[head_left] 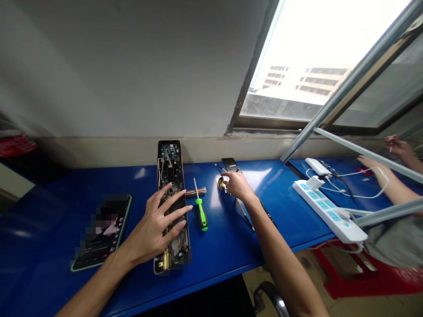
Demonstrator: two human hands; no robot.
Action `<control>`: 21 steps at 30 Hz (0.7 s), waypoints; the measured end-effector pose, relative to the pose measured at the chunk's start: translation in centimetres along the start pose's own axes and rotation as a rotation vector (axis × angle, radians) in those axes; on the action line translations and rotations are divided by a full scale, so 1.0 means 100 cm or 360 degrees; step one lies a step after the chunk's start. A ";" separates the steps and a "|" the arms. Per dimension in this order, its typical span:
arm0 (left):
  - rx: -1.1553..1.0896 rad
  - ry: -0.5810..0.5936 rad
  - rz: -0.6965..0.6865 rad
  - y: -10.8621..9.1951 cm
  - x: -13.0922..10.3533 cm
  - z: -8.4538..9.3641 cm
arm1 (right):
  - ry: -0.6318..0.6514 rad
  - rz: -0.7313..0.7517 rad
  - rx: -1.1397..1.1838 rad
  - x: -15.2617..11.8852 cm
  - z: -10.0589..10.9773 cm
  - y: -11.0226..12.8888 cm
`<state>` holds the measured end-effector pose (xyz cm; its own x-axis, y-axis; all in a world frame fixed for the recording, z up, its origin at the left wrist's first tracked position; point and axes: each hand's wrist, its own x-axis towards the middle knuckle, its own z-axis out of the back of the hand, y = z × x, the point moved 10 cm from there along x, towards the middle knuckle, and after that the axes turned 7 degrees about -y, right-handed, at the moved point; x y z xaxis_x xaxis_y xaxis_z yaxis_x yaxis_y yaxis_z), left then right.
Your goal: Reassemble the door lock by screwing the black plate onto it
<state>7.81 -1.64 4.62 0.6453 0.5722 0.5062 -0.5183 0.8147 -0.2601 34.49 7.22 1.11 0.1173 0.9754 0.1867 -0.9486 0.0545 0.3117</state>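
A long, dark door lock housing (170, 165), its back uncovered, stands lengthwise on the blue table. A circuit board, white wires and a brass-coloured cylinder show inside it. My left hand (161, 222) lies across its middle with fingers spread. To its right is a green-and-black screwdriver (202, 215), beside a copper-coloured rod (195, 192). My right hand (238, 186) is closed at the fingertips on a small brass-and-white part (222, 182), which the fingers partly hide. Just behind that hand is a flat black panel (230, 164); thin dark leads lie around it.
A phone (102, 233) lies at left on the blue table (142, 284). At right are a white power strip (330, 211), cables and metal frame bars (350, 147). Another person's hands (375, 166) work beyond the bars. A red stool (350, 281) stands below.
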 end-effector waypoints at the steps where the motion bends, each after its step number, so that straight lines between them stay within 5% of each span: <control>1: 0.0004 0.0001 -0.0012 -0.001 0.000 0.000 | 0.0022 0.0003 -0.0023 0.001 -0.004 -0.001; 10: -0.0031 -0.0035 -0.0005 0.001 0.001 0.000 | -0.0025 0.0210 0.0050 0.005 -0.010 0.017; 21: -0.0055 -0.0026 -0.0001 0.001 0.001 0.002 | -0.0367 0.0579 0.0448 -0.019 0.048 0.093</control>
<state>7.74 -1.53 4.81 0.6361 0.5704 0.5196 -0.4982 0.8178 -0.2880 26.88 4.83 8.13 -0.1140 0.8462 0.5206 -0.8280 -0.3705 0.4209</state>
